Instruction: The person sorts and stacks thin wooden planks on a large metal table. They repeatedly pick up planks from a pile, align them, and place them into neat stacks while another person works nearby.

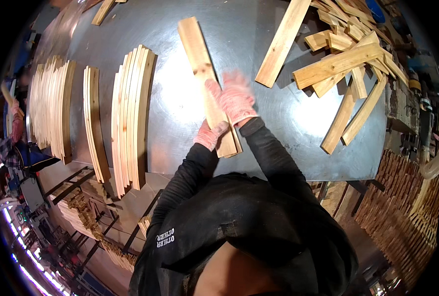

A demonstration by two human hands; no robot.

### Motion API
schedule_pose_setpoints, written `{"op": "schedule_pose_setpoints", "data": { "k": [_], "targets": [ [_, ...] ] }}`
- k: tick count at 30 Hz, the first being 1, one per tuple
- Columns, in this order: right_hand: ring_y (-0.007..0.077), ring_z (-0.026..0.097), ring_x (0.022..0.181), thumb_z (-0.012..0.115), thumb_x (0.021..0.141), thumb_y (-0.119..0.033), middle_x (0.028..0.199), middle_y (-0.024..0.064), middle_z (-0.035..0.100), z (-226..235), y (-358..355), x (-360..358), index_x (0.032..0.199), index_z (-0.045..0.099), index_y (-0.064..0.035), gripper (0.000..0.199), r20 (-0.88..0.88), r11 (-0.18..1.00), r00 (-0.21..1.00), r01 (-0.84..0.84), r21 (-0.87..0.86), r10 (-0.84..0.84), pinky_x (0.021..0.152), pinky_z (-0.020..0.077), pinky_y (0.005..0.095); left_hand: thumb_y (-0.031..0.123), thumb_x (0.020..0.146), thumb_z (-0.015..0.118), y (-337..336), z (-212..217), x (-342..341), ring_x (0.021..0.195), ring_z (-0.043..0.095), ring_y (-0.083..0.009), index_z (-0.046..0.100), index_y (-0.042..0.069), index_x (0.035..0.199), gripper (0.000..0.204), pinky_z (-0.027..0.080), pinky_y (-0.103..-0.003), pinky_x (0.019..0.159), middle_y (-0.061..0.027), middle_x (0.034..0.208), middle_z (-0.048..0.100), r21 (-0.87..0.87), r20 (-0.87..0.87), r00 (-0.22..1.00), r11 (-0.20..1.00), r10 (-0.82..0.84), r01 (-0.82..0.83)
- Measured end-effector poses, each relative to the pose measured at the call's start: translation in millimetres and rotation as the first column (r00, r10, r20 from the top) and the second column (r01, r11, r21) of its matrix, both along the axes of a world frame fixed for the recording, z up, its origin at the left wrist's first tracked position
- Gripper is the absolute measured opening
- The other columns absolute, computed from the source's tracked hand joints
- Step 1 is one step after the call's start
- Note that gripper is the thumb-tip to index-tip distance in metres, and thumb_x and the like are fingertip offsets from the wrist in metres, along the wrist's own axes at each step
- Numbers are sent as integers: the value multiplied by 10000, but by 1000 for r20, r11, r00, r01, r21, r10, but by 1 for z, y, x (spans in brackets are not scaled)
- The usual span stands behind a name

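Note:
A long knotted wooden board [194,47] lies lengthwise in front of me, its near end by my waist. A second strip of wood shows along its right edge at that end; I cannot tell whether this is another board underneath. My left hand [211,135], in a pink-and-white glove, is closed round the left edge near the close end, thumb on top. Gloved alike, my right hand [237,100] is over the right edge, its thumb across the board and its fingers stretched out, slightly blurred by motion.
The metal table [170,118] carries neat rows of upright boards [133,113] at left and a jumbled pile of boards [338,66] at far right. One loose board [283,44] lies beside the pile. Stacked wood [394,212] stands below right. Another person's gloved hand [17,118] shows at far left.

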State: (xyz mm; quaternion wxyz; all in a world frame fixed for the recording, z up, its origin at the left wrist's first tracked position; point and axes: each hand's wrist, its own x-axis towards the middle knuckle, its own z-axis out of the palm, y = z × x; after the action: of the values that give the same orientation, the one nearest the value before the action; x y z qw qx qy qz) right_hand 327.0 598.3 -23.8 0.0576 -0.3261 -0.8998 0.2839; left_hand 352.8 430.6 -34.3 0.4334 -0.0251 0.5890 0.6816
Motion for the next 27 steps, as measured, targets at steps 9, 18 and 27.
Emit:
{"op": "schedule_pose_setpoints", "data": {
  "k": [9,18,27],
  "targets": [
    [395,411,1319,703,761,-263,1377,271,396,-2,116,-13,1438,248,37,869,41,874,902,405,267,-431,1056,386,478,306,826,712,-13,-18,-21,904,607,-227,547,-17,1233,545,496,-357,846,-138,1032,659,-469,-90,968,867,-236,168],
    [463,488,1196,747,756,-316,1369,302,360,-22,82,1,1445,140,24,979,-65,894,893,447,31,-445,953,494,437,479,807,651,-46,-78,-31,1191,543,-393,365,-19,1425,844,417,-397,1022,-285,1308,535,-613,-206,910,773,-359,165],
    [355,521,1220,485,942,-400,1366,192,505,26,-48,91,1406,377,-3,620,421,890,799,-453,-47,429,996,423,542,387,821,679,-25,-5,-41,1033,621,-321,452,-15,1327,685,489,-383,900,-223,1144,629,-604,-240,883,774,-403,189]
  ]
}}
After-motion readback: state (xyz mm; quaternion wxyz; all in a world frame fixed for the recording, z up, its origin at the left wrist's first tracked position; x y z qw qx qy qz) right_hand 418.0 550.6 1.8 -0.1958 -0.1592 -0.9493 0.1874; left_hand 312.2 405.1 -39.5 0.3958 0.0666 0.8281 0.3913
